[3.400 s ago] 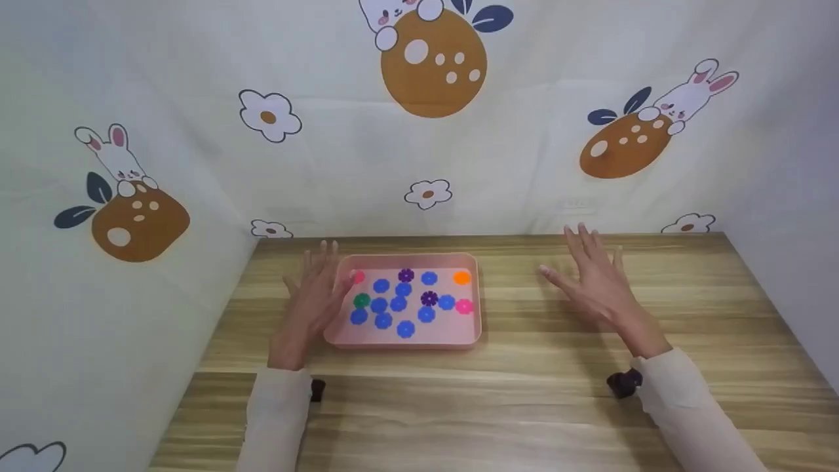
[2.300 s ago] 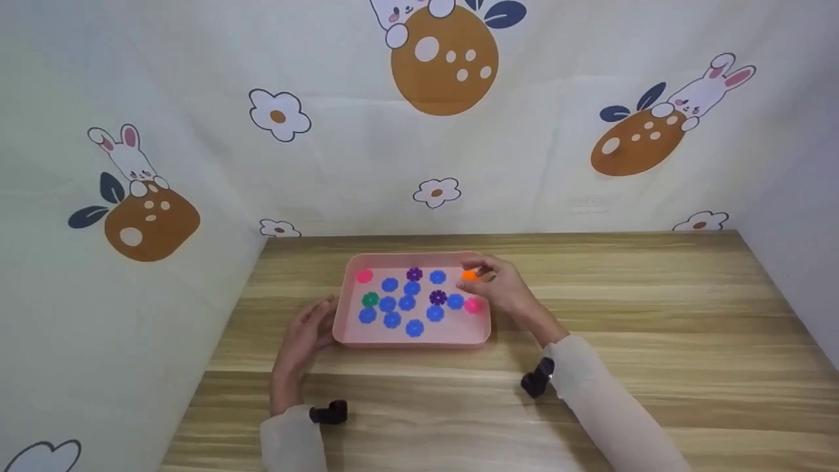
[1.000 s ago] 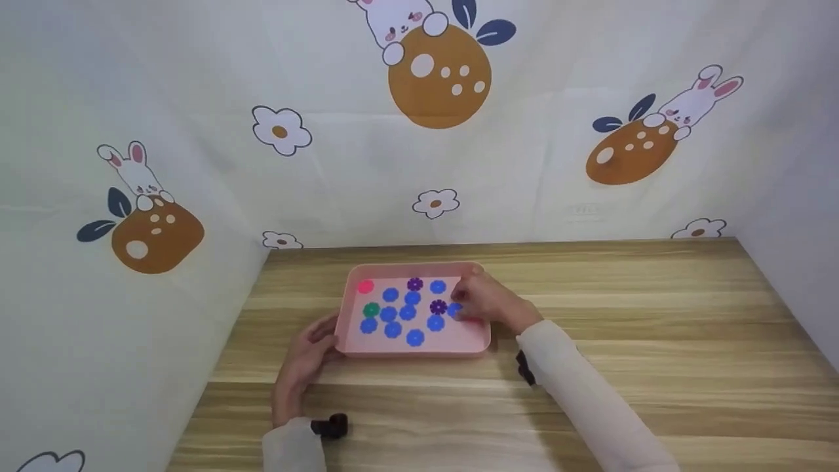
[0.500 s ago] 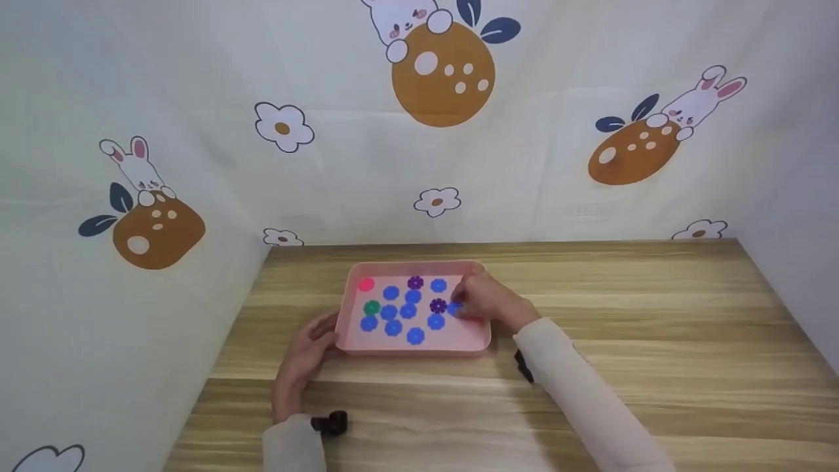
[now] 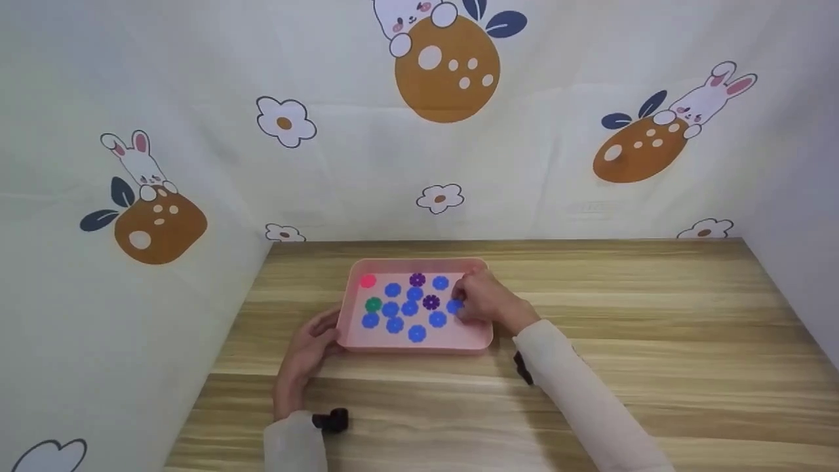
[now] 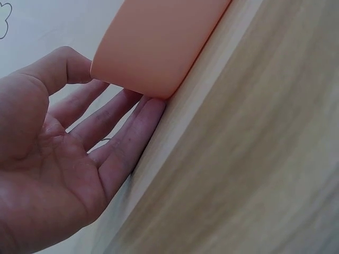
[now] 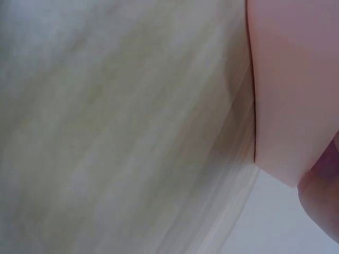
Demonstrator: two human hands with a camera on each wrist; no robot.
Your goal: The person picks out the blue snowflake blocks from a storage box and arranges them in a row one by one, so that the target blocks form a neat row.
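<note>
A pink rectangular tray (image 5: 409, 349) holds several flower-shaped plastic pieces lying flat: mostly blue, like the blue piece (image 5: 417, 334), plus a pink piece (image 5: 368, 280), a green piece (image 5: 373, 304) and two purple ones, including a purple piece (image 5: 430, 302). My left hand (image 5: 309, 347) holds the tray's left end, thumb at the rim and fingers low along the wall in the left wrist view. My right hand (image 5: 488, 301) reaches over the right wall, fingers curled down beside a blue piece (image 5: 454, 306). I cannot tell whether those fingers pinch a piece.
The tray stands on a wood-grain table (image 5: 623, 314). Behind and to the left hangs a pale cloth (image 5: 354, 164) printed with rabbits, oranges and flowers. A black wrist camera (image 5: 333, 420) sits at the left cuff; another black wrist camera (image 5: 523, 368) sits at the right.
Both hands came in from wide apart: the left to the tray's left end, the right into its right side, covering the orange and right-hand pink pieces. Just now one purple piece slid slightly left.
</note>
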